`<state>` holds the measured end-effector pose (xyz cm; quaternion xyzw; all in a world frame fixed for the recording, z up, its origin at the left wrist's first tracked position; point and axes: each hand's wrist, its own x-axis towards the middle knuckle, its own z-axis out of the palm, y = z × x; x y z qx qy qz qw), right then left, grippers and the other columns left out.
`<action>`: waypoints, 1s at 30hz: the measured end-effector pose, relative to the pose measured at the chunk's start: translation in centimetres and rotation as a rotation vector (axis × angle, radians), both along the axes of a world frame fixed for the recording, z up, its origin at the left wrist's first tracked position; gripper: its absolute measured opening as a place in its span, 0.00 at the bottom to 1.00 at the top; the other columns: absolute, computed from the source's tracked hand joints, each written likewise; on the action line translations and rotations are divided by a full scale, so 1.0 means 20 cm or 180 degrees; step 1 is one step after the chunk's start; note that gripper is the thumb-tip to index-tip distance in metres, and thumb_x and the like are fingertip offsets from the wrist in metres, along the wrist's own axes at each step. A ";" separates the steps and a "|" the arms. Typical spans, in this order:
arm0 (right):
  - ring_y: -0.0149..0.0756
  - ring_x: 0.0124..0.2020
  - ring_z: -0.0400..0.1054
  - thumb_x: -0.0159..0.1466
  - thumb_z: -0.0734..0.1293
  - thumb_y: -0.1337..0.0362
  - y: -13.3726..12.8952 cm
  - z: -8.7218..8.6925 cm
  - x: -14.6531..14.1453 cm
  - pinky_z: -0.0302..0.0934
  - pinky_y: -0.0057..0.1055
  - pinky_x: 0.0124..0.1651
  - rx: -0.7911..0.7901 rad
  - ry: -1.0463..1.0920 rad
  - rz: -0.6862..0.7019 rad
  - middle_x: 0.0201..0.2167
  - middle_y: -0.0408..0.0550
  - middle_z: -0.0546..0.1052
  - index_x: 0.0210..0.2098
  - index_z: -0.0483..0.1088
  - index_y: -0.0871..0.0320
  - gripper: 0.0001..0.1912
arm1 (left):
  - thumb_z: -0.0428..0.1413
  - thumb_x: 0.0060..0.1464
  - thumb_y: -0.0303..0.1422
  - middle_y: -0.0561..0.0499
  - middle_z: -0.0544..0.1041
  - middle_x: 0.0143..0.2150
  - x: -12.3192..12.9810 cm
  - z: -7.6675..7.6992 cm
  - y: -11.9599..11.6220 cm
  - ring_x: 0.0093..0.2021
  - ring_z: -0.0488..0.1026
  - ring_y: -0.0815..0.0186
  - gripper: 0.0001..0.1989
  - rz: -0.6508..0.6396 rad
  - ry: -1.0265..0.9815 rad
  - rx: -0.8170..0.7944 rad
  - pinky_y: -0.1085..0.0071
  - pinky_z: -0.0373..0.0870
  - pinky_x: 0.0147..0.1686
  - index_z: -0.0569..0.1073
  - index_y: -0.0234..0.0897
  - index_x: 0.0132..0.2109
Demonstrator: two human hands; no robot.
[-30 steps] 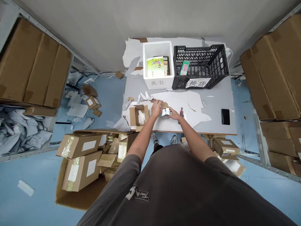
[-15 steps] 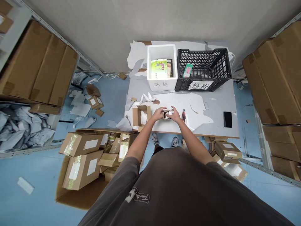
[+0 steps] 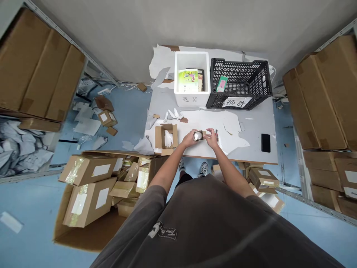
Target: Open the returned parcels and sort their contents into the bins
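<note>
A small brown box (image 3: 202, 140) stands open over the front of the table, with a shiny, pale rounded item (image 3: 198, 135) showing inside; its kind is too small to tell. My left hand (image 3: 189, 138) is wrapped around the box's left side. At the right end of the box, the fingers of my right hand (image 3: 211, 137) are closed on its flap. To the left of my hands sits an open cardboard box (image 3: 158, 138) with crumpled white paper (image 3: 168, 138) in it. Red-and-black tools, partly hidden, lie behind my right hand.
Behind my hands stand a white foam box (image 3: 192, 100) holding books and a black plastic crate (image 3: 240, 85) with a green packet. A phone (image 3: 266, 143) lies at the right of the table (image 3: 253, 128). A big carton (image 3: 83, 234) of parcels stands at the left; shelves flank both sides.
My hands have opened up the top of the small box, so the shiny item inside shows. My right hand has shifted slightly right to the flap. The camera view has moved a little.
</note>
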<state>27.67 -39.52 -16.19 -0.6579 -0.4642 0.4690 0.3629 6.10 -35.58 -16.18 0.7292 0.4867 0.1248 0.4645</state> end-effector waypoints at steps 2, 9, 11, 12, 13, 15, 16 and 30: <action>0.57 0.73 0.67 0.68 0.70 0.55 0.01 0.03 -0.01 0.69 0.58 0.69 0.0200 -0.0507 0.0220 0.76 0.62 0.66 0.57 0.76 0.52 0.20 | 0.72 0.51 0.34 0.41 0.80 0.65 -0.01 0.00 0.01 0.61 0.80 0.47 0.43 -0.0054 -0.0003 -0.0017 0.54 0.78 0.60 0.66 0.41 0.71; 0.73 0.81 0.52 0.54 0.85 0.59 0.10 0.06 -0.05 0.59 0.68 0.76 0.0066 -0.1422 0.0915 0.82 0.58 0.59 0.53 0.84 0.53 0.27 | 0.72 0.50 0.36 0.39 0.78 0.66 -0.01 0.00 0.03 0.63 0.79 0.45 0.43 -0.0007 -0.0136 0.0040 0.53 0.77 0.61 0.67 0.40 0.70; 0.74 0.80 0.52 0.49 0.89 0.57 0.15 0.06 -0.06 0.61 0.67 0.74 -0.0022 -0.1483 0.1105 0.83 0.57 0.57 0.47 0.85 0.54 0.27 | 0.73 0.48 0.35 0.37 0.77 0.68 -0.01 -0.01 0.03 0.65 0.78 0.44 0.45 -0.0048 -0.0103 0.0063 0.51 0.76 0.63 0.67 0.40 0.71; 0.75 0.80 0.52 0.46 0.90 0.57 0.17 0.06 -0.06 0.62 0.67 0.74 -0.0084 -0.1517 0.1230 0.84 0.57 0.57 0.43 0.85 0.54 0.27 | 0.73 0.47 0.34 0.37 0.76 0.69 -0.01 -0.02 0.03 0.66 0.77 0.43 0.46 -0.0084 -0.0080 0.0078 0.50 0.76 0.65 0.66 0.39 0.71; 0.77 0.80 0.52 0.44 0.91 0.58 0.19 0.07 -0.07 0.62 0.69 0.74 -0.0136 -0.1551 0.1364 0.84 0.56 0.57 0.40 0.85 0.54 0.26 | 0.73 0.47 0.34 0.36 0.75 0.70 -0.01 -0.02 0.03 0.67 0.76 0.42 0.47 -0.0126 -0.0060 0.0093 0.50 0.75 0.65 0.66 0.39 0.72; 0.79 0.80 0.52 0.42 0.92 0.61 0.24 0.09 -0.07 0.59 0.71 0.75 -0.0138 -0.1601 0.1632 0.83 0.54 0.58 0.33 0.83 0.55 0.24 | 0.73 0.46 0.34 0.36 0.75 0.70 0.00 -0.03 0.02 0.68 0.75 0.41 0.48 -0.0203 -0.0014 0.0132 0.49 0.74 0.66 0.66 0.38 0.72; 0.79 0.80 0.51 0.41 0.92 0.64 0.25 0.10 -0.07 0.58 0.71 0.76 -0.0086 -0.1610 0.1764 0.83 0.53 0.59 0.31 0.82 0.55 0.22 | 0.73 0.46 0.34 0.36 0.76 0.69 0.00 -0.03 0.02 0.68 0.75 0.41 0.47 -0.0221 0.0020 0.0153 0.49 0.74 0.66 0.67 0.37 0.72; 0.72 0.77 0.58 0.44 0.86 0.69 0.42 0.41 0.02 0.67 0.61 0.72 0.0710 -0.1450 0.1907 0.76 0.55 0.68 0.42 0.81 0.54 0.26 | 0.77 0.47 0.47 0.39 0.80 0.63 -0.01 -0.02 0.05 0.64 0.75 0.40 0.44 0.0056 0.0353 0.0205 0.51 0.75 0.62 0.72 0.41 0.67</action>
